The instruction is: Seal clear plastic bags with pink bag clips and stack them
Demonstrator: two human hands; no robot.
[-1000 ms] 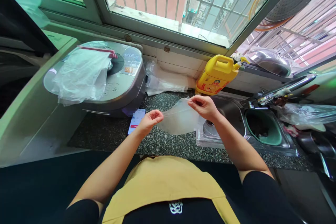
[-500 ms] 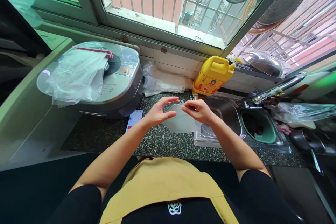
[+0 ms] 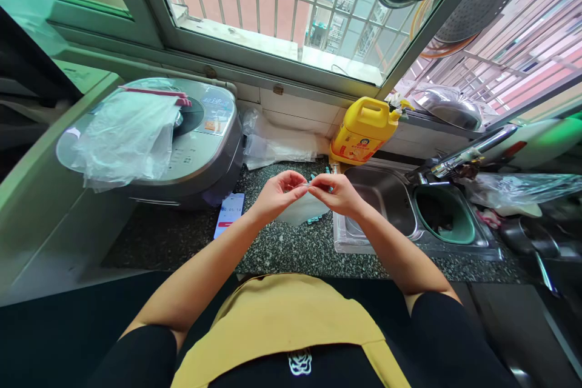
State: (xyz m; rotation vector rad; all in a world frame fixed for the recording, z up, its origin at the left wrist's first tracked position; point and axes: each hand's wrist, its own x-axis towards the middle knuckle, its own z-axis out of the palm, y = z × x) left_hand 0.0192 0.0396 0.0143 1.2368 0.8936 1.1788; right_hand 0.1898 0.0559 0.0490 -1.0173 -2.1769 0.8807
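A thin, translucent whitish plastic bag (image 3: 301,212) hangs over the speckled dark stone counter (image 3: 282,250), in front of and to the left of the yellow plastic jug (image 3: 362,133), which has a red label and a pump top. The left hand (image 3: 282,195) has its grip pinched on the bag's upper edge, thumb and forefinger tips together. The right hand (image 3: 335,192) clamps the same edge from the side, its grip also closed, and the two sets of fingertips meet or nearly meet. Small teal pieces (image 3: 313,219) show beside the bag, in front of the jug, too small to make out

Left of the jug, clear crumpled plastic packets (image 3: 282,142) lie against the tiled wall. Farther left of it stands a silver-grey rounded rice cooker (image 3: 209,154), with a heap of clear plastic bags (image 3: 127,139) with a dark pink strip on its lid. A lit white-screened phone (image 3: 230,213) lies in front of that cooker, left of and nearer than the jug. Just in front of the jug is a stainless steel sink (image 3: 381,191); to its right sits a green plastic basin (image 3: 464,218) with dark contents
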